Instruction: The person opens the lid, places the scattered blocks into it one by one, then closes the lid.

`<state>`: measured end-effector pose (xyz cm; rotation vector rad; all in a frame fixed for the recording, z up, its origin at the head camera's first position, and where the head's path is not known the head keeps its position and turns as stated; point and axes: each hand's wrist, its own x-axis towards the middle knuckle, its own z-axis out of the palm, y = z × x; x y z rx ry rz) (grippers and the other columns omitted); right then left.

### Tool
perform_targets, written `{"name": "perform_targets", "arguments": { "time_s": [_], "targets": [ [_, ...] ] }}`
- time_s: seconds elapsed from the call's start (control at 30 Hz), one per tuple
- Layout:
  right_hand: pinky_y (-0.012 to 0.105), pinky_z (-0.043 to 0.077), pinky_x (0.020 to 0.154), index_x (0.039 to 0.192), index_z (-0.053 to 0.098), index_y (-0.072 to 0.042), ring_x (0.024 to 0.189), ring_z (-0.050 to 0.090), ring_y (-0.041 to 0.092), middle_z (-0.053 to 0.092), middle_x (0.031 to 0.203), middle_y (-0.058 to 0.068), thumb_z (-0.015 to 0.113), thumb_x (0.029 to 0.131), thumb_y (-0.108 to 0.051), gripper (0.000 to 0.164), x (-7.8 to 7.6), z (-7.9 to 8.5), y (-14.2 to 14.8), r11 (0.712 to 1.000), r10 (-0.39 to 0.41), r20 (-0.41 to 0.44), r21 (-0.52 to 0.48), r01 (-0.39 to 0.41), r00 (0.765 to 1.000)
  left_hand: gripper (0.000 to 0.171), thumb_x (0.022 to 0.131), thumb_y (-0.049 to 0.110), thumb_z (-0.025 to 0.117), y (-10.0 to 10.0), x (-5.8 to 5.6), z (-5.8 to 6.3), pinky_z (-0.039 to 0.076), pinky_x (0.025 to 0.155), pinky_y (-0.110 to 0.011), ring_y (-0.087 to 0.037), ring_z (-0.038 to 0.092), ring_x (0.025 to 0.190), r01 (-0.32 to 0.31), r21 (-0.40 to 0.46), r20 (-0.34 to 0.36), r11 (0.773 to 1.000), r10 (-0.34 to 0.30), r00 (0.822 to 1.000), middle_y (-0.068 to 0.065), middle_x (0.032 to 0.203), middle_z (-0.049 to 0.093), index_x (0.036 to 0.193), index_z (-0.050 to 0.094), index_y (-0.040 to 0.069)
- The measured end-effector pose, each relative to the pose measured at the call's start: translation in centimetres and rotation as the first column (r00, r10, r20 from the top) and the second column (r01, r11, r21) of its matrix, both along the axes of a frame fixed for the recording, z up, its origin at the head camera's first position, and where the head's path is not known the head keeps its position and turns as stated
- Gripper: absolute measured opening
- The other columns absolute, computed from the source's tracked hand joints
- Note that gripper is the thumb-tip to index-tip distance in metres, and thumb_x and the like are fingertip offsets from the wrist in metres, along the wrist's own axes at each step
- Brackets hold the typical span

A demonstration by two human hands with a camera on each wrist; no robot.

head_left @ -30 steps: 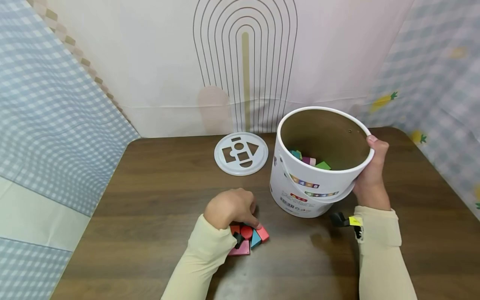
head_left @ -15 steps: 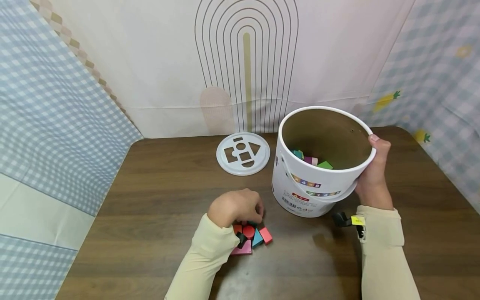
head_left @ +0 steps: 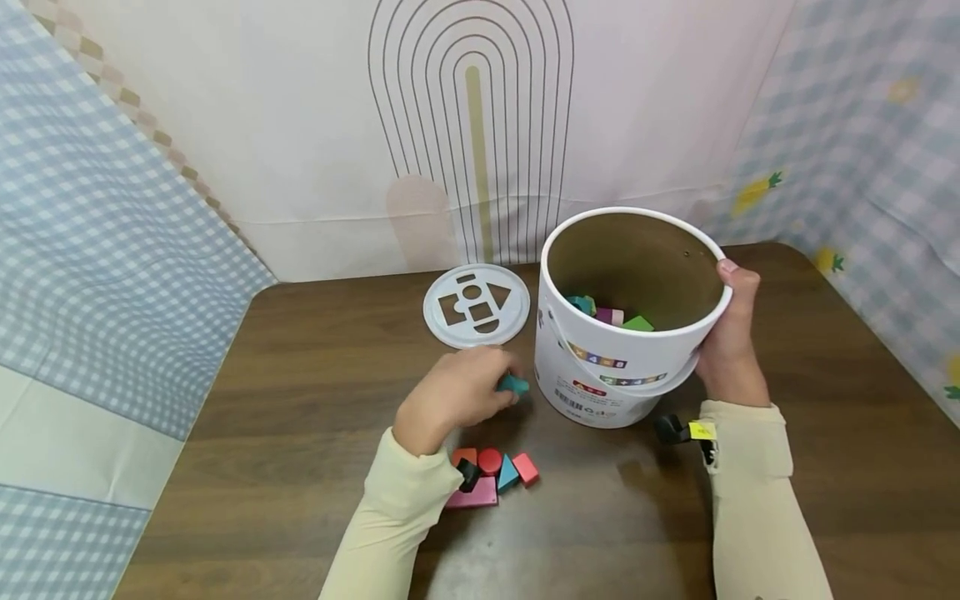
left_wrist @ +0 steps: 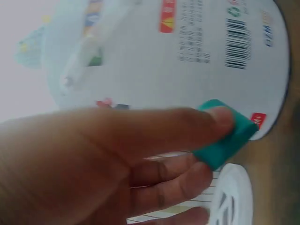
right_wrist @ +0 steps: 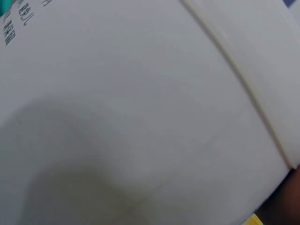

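Left hand: I'm pinching the teal block, having just lifted it clear.
Bucket: my right hand is gripping its rim; the block is nearing its side.
Loose blocks: one fewer is lying there.

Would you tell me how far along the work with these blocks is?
Apparently done: several blocks lie inside the bucket. In hand: the left hand pinches a teal block; the right hand holds the bucket. Seemingly remaining: at least five blocks on the table.
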<state>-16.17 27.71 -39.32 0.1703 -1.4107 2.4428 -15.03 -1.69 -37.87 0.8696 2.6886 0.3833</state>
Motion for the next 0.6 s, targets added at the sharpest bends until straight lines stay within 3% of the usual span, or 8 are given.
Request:
{"name": "perform_targets", "arguments": {
  "time_s": [0.07, 0.2, 0.3, 0.37, 0.47, 0.53, 0.57, 0.6],
  "targets": [
    [0.034, 0.037, 0.095, 0.127, 0.055, -0.007, 0.109, 0.050, 0.021, 0.057, 0.122, 0.008, 0.042, 0.090, -0.043, 0.054, -0.1, 0.1, -0.1, 1.000, 0.002, 0.004, 0.001, -0.002, 1.000, 0.013, 0.091, 0.026, 0.063, -0.2, 0.1, 0.5, 0.045, 0.063, -0.028, -0.009, 0.053, 0.074, 0.012, 0.021, -0.099, 1.000, -0.010, 0.995, 0.008, 0.082, 0.056, 0.102, 0.065, 0.019],
    [0.034, 0.037, 0.095, 0.126, 0.056, -0.007, 0.108, 0.050, 0.020, 0.057, 0.121, 0.007, 0.043, 0.090, -0.043, 0.053, -0.2, 0.1, -0.1, 1.000, 0.004, 0.005, -0.003, -0.004, 1.000, 0.017, 0.093, 0.023, 0.058, -0.5, 0.5, 1.4, 0.045, 0.069, -0.026, -0.009, 0.050, 0.082, 0.012, 0.161, -0.212, 0.987, 0.023, 0.977, 0.006, 0.093, 0.054, 0.108, 0.061, 0.014],
    [0.035, 0.037, 0.094, 0.125, 0.057, -0.008, 0.108, 0.050, 0.020, 0.057, 0.121, 0.007, 0.043, 0.090, -0.043, 0.051, -0.2, 0.0, -0.2, 1.000, 0.004, 0.009, 0.000, -0.004, 1.000, 0.020, 0.095, 0.021, 0.058, -0.4, 0.9, 2.1, 0.046, 0.074, -0.023, -0.007, 0.049, 0.087, 0.022, 0.336, -0.286, 0.942, 0.079, 0.955, 0.005, 0.099, 0.053, 0.113, 0.057, 0.012],
    [0.036, 0.036, 0.094, 0.125, 0.057, -0.009, 0.108, 0.050, 0.020, 0.057, 0.121, 0.006, 0.043, 0.091, -0.044, 0.050, -0.1, 0.0, 0.0, 1.000, 0.000, 0.018, 0.014, 0.000, 1.000, 0.022, 0.096, 0.019, 0.058, 0.4, 1.2, 2.6, 0.047, 0.075, -0.022, -0.008, 0.050, 0.089, 0.079, 0.507, -0.340, 0.858, 0.114, 0.933, 0.003, 0.104, 0.054, 0.117, 0.055, 0.009],
    [0.037, 0.034, 0.096, 0.125, 0.057, -0.012, 0.109, 0.048, 0.020, 0.056, 0.122, 0.005, 0.041, 0.091, -0.046, 0.050, 0.1, 0.0, 0.1, 0.999, -0.003, 0.035, 0.041, 0.001, 0.999, 0.026, 0.098, 0.016, 0.056, 2.2, 1.5, 3.5, 0.048, 0.079, -0.024, -0.010, 0.052, 0.094, 0.232, 0.724, -0.422, 0.649, 0.152, 0.894, -0.003, 0.110, 0.056, 0.120, 0.054, 0.004],
    [0.037, 0.034, 0.096, 0.125, 0.056, -0.013, 0.110, 0.048, 0.020, 0.056, 0.122, 0.004, 0.040, 0.091, -0.047, 0.051, 0.1, 0.0, 0.2, 0.998, -0.013, 0.040, 0.054, 0.011, 0.999, 0.027, 0.098, 0.014, 0.053, 3.7, 1.4, 4.4, 0.048, 0.082, -0.026, -0.013, 0.052, 0.097, 0.347, 0.781, -0.474, 0.520, 0.130, 0.871, -0.007, 0.112, 0.055, 0.121, 0.053, -0.001],
    [0.037, 0.034, 0.096, 0.126, 0.056, -0.013, 0.110, 0.048, 0.020, 0.056, 0.122, 0.004, 0.040, 0.091, -0.047, 0.051, 0.1, 0.0, 0.2, 0.998, -0.018, 0.041, 0.058, 0.016, 0.999, 0.028, 0.099, 0.014, 0.053, 4.6, 1.3, 4.8, 0.048, 0.084, -0.026, -0.013, 0.052, 0.099, 0.395, 0.785, -0.500, 0.478, 0.113, 0.858, -0.009, 0.113, 0.055, 0.122, 0.053, -0.002],
    [0.037, 0.034, 0.096, 0.126, 0.056, -0.013, 0.110, 0.048, 0.021, 0.056, 0.122, 0.004, 0.040, 0.091, -0.047, 0.051, 0.1, 0.0, 0.2, 0.998, -0.021, 0.046, 0.062, 0.019, 0.999, 0.028, 0.099, 0.014, 0.052, 5.3, 1.1, 5.0, 0.047, 0.087, -0.026, -0.013, 0.051, 0.101, 0.422, 0.782, -0.516, 0.459, 0.097, 0.851, -0.009, 0.114, 0.055, 0.122, 0.053, -0.003]
  ]
}}
